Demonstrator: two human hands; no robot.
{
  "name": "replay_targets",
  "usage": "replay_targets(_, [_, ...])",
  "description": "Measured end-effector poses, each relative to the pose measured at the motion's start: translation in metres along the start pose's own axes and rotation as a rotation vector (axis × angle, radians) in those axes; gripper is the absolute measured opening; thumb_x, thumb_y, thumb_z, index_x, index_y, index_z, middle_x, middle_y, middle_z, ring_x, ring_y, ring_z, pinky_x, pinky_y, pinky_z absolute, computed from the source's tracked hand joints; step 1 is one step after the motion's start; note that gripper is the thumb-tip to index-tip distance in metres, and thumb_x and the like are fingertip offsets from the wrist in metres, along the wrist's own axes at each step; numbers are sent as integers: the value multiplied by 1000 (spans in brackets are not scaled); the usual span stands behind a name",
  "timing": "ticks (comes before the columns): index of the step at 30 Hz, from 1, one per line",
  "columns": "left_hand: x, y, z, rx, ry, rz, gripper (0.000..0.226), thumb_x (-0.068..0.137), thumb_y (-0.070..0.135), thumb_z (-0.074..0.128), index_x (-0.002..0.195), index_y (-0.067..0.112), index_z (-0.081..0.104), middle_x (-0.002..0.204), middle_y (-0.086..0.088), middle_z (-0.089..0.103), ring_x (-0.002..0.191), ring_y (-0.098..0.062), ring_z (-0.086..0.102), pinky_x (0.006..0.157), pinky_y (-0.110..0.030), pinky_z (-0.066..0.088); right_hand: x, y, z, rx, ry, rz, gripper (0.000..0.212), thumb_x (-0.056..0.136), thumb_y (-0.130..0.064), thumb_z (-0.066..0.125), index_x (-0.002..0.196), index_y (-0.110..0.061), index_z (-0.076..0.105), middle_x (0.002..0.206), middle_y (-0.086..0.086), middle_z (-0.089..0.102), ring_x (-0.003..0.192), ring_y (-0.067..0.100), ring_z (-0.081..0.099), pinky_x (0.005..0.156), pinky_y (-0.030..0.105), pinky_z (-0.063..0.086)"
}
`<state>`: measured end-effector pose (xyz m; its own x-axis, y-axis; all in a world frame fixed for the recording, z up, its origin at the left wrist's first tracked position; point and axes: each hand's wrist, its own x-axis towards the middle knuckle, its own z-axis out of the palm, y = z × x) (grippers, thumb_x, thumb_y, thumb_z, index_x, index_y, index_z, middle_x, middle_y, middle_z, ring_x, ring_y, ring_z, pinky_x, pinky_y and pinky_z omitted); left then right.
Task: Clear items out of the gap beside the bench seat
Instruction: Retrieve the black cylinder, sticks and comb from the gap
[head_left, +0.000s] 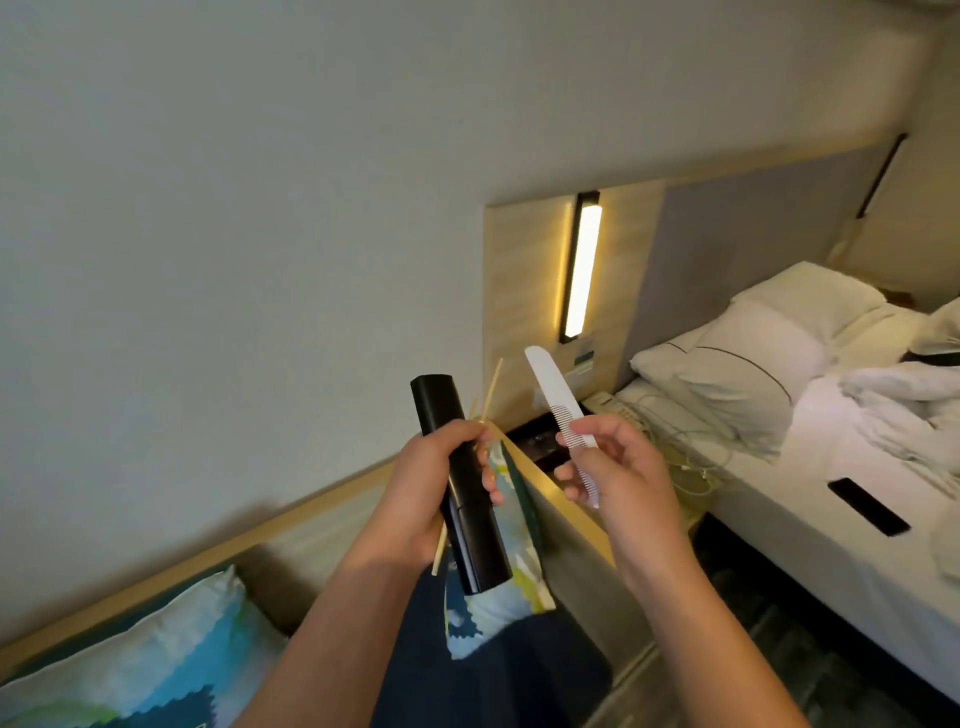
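My left hand (423, 488) is closed around a long black remote-like bar (470, 525) held upright, together with thin wooden sticks (491, 387) that poke out above and below the fist. My right hand (615, 470) pinches a white comb (553, 397) near its toothed end, and the comb's handle points up and to the left. Both hands are raised in front of me, above the dark blue bench seat (498, 680). A patterned cushion (501, 597) stands behind the black bar at the bench's end, by the wooden side panel (561, 499). The gap itself is hidden.
Another patterned cushion (135, 670) lies at the lower left against the wall. To the right is a bed (810, 467) with white pillows, rumpled sheets and a black device (867, 506). A lit wall lamp (582, 265) and a phone with cables (623, 413) are beyond the bench.
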<state>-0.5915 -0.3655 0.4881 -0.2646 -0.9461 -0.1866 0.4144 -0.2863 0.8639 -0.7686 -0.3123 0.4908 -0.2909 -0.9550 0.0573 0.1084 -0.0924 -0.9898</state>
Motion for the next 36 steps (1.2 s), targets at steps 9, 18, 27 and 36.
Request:
replay_targets(9, [18, -53, 116, 41, -239, -118, 23, 66, 25, 82, 78, 11, 70, 67, -7, 53, 50, -20, 53, 52, -34, 52, -23, -15, -122, -57, 184, -22, 39, 97, -2, 58, 117, -36, 57, 120, -5, 66, 80, 13, 72, 63, 21, 56])
replay_targets(18, [35, -117, 233, 62, -499, -283, 16, 85, 21, 71, 81, 6, 69, 65, -9, 52, 51, -21, 55, 58, -36, 57, -58, -31, -223, -57, 456, 2, 55, 90, 11, 52, 114, -37, 60, 111, 5, 61, 76, 14, 62, 64, 24, 55])
replay_targets(27, [33, -194, 338, 150, -841, -515, 12, 88, 17, 68, 83, 7, 74, 67, -10, 54, 51, -21, 54, 55, -34, 57, -123, -27, -298, -76, 900, 45, 42, 88, 5, 57, 116, -26, 60, 99, 9, 61, 74, 19, 65, 62, 25, 55])
replay_targets(36, [-23, -279, 399, 280, -1194, -844, 14, 74, 19, 76, 79, 5, 75, 65, -10, 54, 47, -22, 54, 51, -33, 54, -215, -5, -305, 12, 1408, 21, 19, 94, -2, 56, 107, -15, 60, 74, 2, 58, 60, 14, 59, 53, 25, 49])
